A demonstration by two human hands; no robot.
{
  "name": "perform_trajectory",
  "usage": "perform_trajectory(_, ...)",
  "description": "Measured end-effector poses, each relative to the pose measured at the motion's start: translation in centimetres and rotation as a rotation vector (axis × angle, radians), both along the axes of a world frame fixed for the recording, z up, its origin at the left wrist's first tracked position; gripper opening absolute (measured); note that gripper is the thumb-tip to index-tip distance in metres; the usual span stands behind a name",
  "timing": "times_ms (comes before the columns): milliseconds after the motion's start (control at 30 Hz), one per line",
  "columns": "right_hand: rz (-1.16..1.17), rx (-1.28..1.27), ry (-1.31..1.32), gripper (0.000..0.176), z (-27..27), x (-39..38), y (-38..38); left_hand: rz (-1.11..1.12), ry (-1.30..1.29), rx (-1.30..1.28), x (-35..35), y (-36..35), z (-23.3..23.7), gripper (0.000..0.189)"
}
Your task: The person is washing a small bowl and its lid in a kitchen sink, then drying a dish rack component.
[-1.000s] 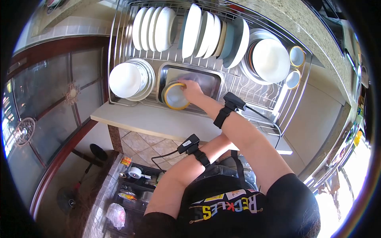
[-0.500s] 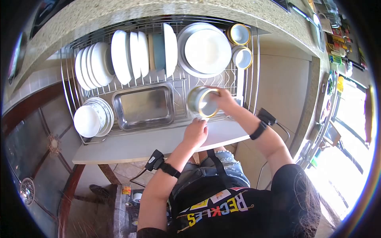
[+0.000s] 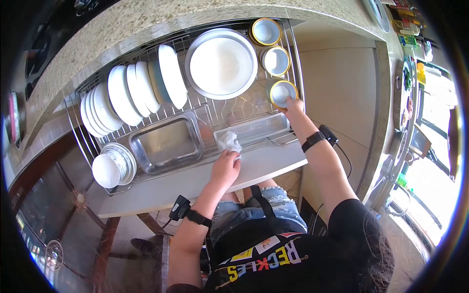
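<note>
With my right hand (image 3: 294,106) I grip the rim of a white bowl with a gold edge (image 3: 282,93), at the right end of the wire dish rack (image 3: 207,111). Two similar gold-edged bowls, a middle one (image 3: 276,61) and a far one (image 3: 266,32), stand in line beyond it. My left hand (image 3: 226,168) is closed on a crumpled white tissue (image 3: 229,142) over the drawer's front. That tissue lies over a clear plastic tray (image 3: 264,128) at the rack's near side.
Large white bowls (image 3: 223,66) sit stacked in the rack's middle. Upright white plates (image 3: 124,95) fill the left. A steel pan (image 3: 167,142) lies in front, beside small stacked bowls (image 3: 106,170). The stone countertop (image 3: 161,17) overhangs the drawer's far side.
My right hand has carried the gold-edged bowl from above the front of the rack to its right side, in line with the other two. The tissue in my left hand now shows.
</note>
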State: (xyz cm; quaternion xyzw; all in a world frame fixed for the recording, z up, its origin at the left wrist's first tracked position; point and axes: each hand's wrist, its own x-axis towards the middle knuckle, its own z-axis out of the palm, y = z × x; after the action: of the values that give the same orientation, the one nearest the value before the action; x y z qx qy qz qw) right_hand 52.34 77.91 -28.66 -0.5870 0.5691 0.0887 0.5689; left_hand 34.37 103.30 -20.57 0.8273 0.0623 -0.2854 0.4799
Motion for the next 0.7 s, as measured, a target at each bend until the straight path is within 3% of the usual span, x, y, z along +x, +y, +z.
perform_trajectory(100, -0.064, 0.009, -0.07, 0.031, 0.0, 0.0, 0.2, 0.002, 0.004, -0.001, 0.0, -0.2, 0.0, 0.014)
perform_trajectory(400, -0.146, 0.358, -0.196, 0.033, 0.2, -0.1, 0.6, 0.024, 0.015, -0.005, -0.2, -0.1, -0.6, 0.013)
perform_trajectory(633, -0.255, 0.37, -0.047, 0.041, 2.2, -0.1, 2.4, 0.012, -0.001, -0.003, -0.1, 0.0, -0.6, 0.013)
perform_trajectory(700, -0.298, 0.551, -0.153, 0.043, 1.8, 0.1, 2.0, 0.019, 0.022, -0.01, 0.0, -0.1, -0.5, 0.013)
